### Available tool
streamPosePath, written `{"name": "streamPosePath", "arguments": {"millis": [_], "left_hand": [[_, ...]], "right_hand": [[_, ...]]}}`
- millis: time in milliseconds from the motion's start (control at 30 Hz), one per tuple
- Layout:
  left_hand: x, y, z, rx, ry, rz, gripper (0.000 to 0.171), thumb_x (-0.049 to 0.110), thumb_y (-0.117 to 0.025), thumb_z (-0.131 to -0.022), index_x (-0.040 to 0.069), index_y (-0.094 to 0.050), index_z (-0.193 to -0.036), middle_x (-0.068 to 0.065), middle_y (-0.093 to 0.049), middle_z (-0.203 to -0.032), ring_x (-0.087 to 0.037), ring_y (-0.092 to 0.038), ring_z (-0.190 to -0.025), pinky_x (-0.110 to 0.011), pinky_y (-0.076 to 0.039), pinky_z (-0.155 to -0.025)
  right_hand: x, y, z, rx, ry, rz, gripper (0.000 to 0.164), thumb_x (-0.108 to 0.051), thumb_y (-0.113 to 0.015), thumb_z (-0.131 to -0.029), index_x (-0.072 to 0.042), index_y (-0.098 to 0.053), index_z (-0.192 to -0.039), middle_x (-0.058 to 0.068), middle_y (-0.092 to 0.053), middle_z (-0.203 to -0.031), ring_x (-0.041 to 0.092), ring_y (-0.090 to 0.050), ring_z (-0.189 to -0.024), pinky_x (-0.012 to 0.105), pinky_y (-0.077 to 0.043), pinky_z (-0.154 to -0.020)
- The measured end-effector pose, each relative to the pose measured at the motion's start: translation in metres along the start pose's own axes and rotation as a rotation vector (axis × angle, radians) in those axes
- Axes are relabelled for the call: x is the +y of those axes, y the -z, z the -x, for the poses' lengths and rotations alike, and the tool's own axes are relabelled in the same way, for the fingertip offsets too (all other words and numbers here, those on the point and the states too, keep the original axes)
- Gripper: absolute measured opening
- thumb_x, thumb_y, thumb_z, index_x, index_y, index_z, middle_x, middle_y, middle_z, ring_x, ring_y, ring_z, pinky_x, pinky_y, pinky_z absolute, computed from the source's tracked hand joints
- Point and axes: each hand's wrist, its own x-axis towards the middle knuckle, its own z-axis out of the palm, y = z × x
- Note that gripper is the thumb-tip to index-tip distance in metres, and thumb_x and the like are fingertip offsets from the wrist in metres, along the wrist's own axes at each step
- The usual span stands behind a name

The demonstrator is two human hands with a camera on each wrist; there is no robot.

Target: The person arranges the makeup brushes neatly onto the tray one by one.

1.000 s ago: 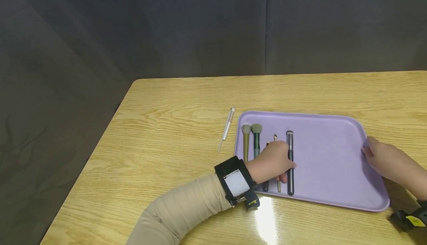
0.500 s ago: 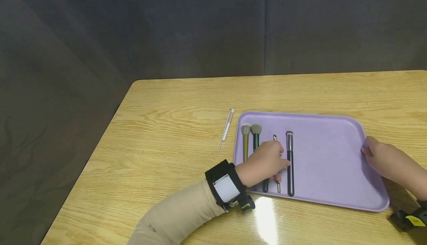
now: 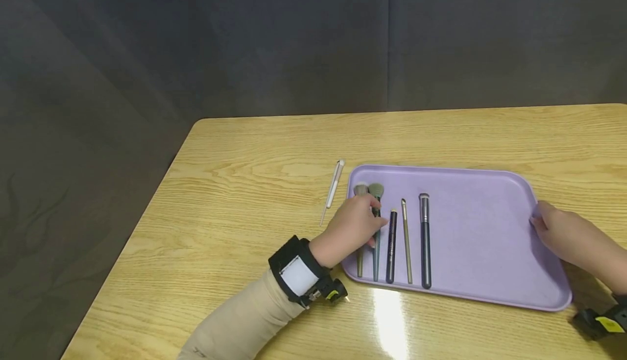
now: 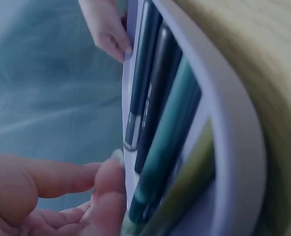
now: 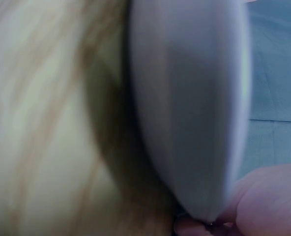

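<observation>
My left hand [image 3: 348, 226] is over the left end of a purple tray [image 3: 480, 229], its loosely bent fingers above a green makeup brush [image 3: 376, 191] and a gold-handled makeup brush [image 3: 360, 189]. In the left wrist view, thumb and fingertips sit close to the green handle [image 4: 167, 132] without wrapping it. To their right lie a black pen-like stick [image 3: 392, 248], a thin gold brush [image 3: 407, 243] and a dark brush with a silver collar [image 3: 425, 245], roughly parallel. My right hand [image 3: 575, 237] grips the tray's right rim, its thumb on top.
Left of the tray, a white-handled brush [image 3: 333, 185] and a thin pale stick [image 3: 325, 207] lie on the wooden table [image 3: 245, 185]. A dark cloth [image 3: 294, 44] hangs behind the table's far edge.
My left hand has moved left, from beside the dark silver-collared brush to over the green and gold-handled brushes, uncovering the black stick and thin gold brush. The right hand stays on the rim.
</observation>
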Motion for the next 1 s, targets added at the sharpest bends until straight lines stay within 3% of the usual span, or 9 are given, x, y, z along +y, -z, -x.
{"name": "streamPosePath", "arguments": {"millis": [467, 1000], "left_hand": [[-0.017, 0.016, 0.0, 0.056, -0.001, 0.033, 0.031, 0.008, -0.06, -0.086, -0.003, -0.052, -0.114, -0.005, -0.055, -0.065, -0.013, -0.053, -0.047, -0.021, -0.042, -0.042], [-0.026, 0.022, -0.001, 0.101, 0.013, 0.096, 0.03, 0.007, -0.06, -0.086, -0.006, -0.052, -0.112, -0.008, -0.057, -0.07, -0.016, -0.054, -0.051, -0.024, -0.046, -0.045]], "right_hand": [[0.002, -0.003, -0.001, -0.019, -0.02, -0.002, 0.016, -0.003, -0.036, -0.091, 0.011, -0.037, -0.083, 0.012, -0.041, -0.062, 0.027, -0.044, -0.058, 0.038, -0.039, -0.049], [0.0, -0.004, 0.0, 0.012, 0.011, -0.002, 0.015, -0.002, -0.037, -0.09, 0.005, -0.037, -0.077, 0.009, -0.039, -0.061, 0.025, -0.043, -0.056, 0.037, -0.038, -0.048]]}}
